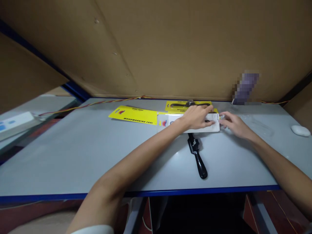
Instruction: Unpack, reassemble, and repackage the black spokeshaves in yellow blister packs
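My left hand (pixel 198 117) lies over a white packaging card (pixel 175 122) with a small red logo, its fingers bent onto the card's right half. Something dark shows under those fingers. At the card's right end, my right hand (pixel 235 125) has its fingertips closed on what looks like clear plastic. A black spokeshave (pixel 198 156) rests on the table just in front, its far end hidden beneath the card. Behind my left hand lies a packaged spokeshave (pixel 190 104) on yellow card. A flat yellow card (pixel 136 115) printed "WOODWORKING TOOL" is to the left.
The grey table (pixel 97 152) has a blue front edge. Cardboard (pixel 170 48) walls it at the back. A phone-like, pixelated object (pixel 246 87) leans there. A white mouse-shaped object (pixel 300 130) sits at far right. A red-yellow cable (pixel 97 103) runs to a white box (pixel 17 125).
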Demonstrator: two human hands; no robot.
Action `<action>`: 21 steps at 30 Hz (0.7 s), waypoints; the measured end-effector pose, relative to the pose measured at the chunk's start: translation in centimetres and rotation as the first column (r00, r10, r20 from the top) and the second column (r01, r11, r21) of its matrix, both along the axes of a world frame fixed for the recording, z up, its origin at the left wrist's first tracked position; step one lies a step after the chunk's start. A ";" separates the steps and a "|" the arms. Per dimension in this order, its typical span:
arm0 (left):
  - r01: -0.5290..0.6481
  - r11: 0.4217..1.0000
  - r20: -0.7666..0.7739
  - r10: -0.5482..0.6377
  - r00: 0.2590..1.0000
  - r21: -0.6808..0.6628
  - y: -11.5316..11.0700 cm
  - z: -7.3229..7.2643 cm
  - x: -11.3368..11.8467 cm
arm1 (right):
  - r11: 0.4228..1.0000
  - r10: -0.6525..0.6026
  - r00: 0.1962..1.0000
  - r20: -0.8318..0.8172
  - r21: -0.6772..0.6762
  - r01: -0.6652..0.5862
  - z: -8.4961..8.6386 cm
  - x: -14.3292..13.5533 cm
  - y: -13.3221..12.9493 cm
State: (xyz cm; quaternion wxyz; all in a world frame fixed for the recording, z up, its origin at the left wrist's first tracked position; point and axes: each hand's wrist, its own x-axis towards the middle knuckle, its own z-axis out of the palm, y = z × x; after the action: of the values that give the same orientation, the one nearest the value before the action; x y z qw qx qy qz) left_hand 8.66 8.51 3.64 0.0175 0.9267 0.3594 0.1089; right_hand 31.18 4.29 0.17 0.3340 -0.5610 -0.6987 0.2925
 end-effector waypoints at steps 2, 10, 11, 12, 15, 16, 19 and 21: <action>0.051 0.997 0.014 -0.050 0.999 -0.051 0.3 0.2 -0.3 | 0.997 0.042 0.999 0.011 -0.073 -0.041 -0.1 0.1 -0.1; -0.035 0.999 -0.009 0.034 0.999 -0.028 0.2 0.6 0.1 | 1.000 0.013 0.999 -0.037 0.014 -0.012 -0.5 -0.8 -0.4; -0.050 0.999 -0.015 0.050 0.999 0.000 0.2 0.6 0.1 | 1.000 0.026 0.998 -0.050 0.004 -0.025 -0.5 -0.7 -0.4; -0.064 0.998 -0.017 0.064 0.998 0.029 0.1 0.6 0.2 | 0.999 0.035 0.997 -0.073 -0.003 -0.035 -0.5 -0.7 -0.3; -0.091 0.989 -0.004 0.092 0.996 0.114 0.3 0.5 0.2 | 0.998 0.053 0.982 -0.181 -0.027 -0.059 -0.4 -0.7 -0.2; -0.099 0.986 0.006 0.099 0.995 0.137 0.4 0.4 0.2 | 0.997 0.056 0.974 -0.220 -0.037 -0.066 -0.3 -0.7 -0.2; -0.104 0.978 0.045 0.097 0.994 0.178 0.8 0.1 0.0 | 0.991 0.075 0.949 -0.308 -0.084 -0.106 0.0 -0.7 -0.2; -0.085 0.976 0.067 0.073 0.995 0.202 0.9 0.3 -0.2 | 0.987 0.091 0.938 -0.334 -0.098 -0.130 0.2 -0.7 -0.2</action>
State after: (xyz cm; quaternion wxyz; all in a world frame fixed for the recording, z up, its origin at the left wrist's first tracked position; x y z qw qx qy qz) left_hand 8.49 9.40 3.93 -0.0719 0.9049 0.3822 0.1731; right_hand 30.50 4.09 0.35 0.3947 -0.4831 -0.6452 0.4410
